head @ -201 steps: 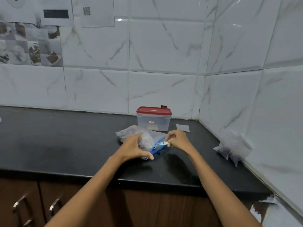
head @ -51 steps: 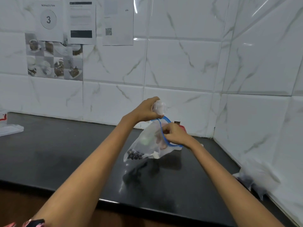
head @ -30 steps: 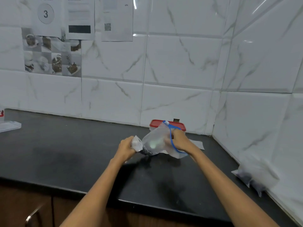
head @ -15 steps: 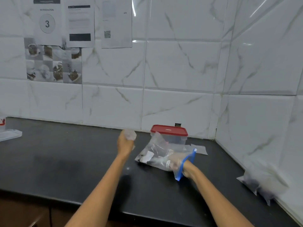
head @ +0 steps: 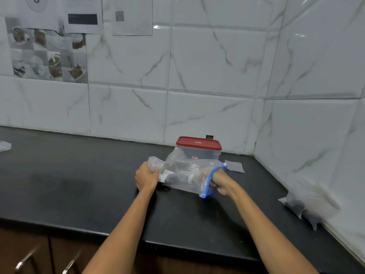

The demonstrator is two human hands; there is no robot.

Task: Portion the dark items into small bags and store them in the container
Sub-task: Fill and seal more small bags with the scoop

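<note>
Clear plastic, blue at its zip mouth: the large bag (head: 185, 175) lies stretched sideways just above the counter (head: 79, 184), likely so the right hand (head: 221, 182) can reach in. That grip disappears inside the mouth; its closure I cannot tell. The left hand (head: 147, 177) grip clamps the bag's far end. Behind both stands the red-lidded container (head: 198, 150).

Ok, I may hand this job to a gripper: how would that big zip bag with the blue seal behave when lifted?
Probably floppy: the zip bag creases and sags between the left hand and right hand. Likely light, with few dark contents. The glossy film may slip, so pinch near the blue seal.
</note>
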